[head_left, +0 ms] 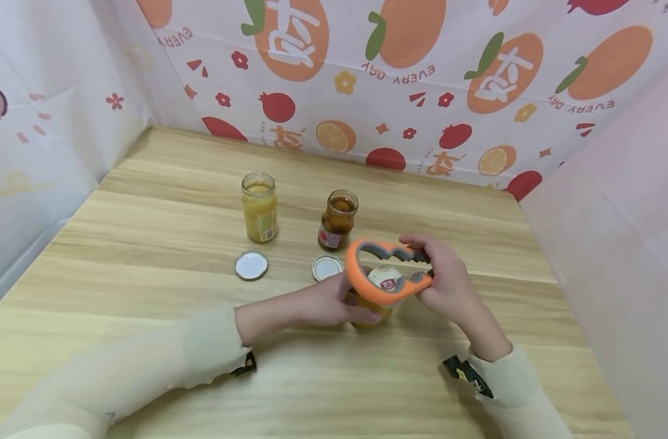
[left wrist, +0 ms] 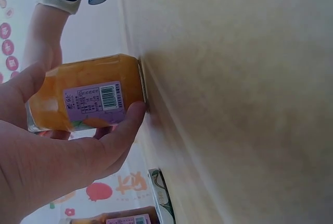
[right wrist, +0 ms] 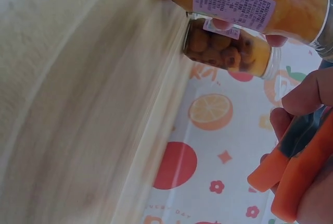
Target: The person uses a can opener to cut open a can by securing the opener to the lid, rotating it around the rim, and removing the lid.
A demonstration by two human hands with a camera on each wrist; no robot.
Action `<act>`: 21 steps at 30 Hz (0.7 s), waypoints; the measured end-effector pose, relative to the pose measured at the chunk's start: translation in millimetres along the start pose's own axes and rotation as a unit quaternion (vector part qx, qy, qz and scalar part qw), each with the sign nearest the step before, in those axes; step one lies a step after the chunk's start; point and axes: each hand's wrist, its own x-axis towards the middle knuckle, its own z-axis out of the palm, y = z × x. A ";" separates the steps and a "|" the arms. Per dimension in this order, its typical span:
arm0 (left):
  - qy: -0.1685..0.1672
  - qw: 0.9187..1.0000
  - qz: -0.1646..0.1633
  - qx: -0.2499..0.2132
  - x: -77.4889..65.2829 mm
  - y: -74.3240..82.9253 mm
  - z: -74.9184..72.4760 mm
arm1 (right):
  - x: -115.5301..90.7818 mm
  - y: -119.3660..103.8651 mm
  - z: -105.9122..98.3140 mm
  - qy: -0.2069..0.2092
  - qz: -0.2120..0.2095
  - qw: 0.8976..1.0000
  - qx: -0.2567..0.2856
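A closed jar of orange fruit (left wrist: 99, 70) stands on the table. My left hand (head_left: 325, 302) grips it low around its side, the fingers and thumb wrapped about the glass. Its pale lid (head_left: 382, 277) shows through the loop of an orange jar opener (head_left: 355, 271) with grey toothed inner edges. My right hand (head_left: 449, 277) holds that opener, with fingers and thumb curled on the handle end. In the head view the loop overlaps the top of the jar. The orange handles (right wrist: 312, 166) poke out below the right hand in the right wrist view.
Behind stand an uncovered jar of yellow contents (head_left: 259, 210) and an uncovered jar of dark round fruit (head_left: 337, 221). Two loose lids lie in front of them, one silvery-white lid (head_left: 252, 266) and another lid (head_left: 327, 267) close to the left hand. A fruit-print curtain (head_left: 389, 91) hangs behind the table.
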 end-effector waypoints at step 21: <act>-0.040 0.985 0.165 0.038 -4.2 15.9 2.5 | -2.8 -19.2 6.0 -0.002 -0.089 0.990 -0.113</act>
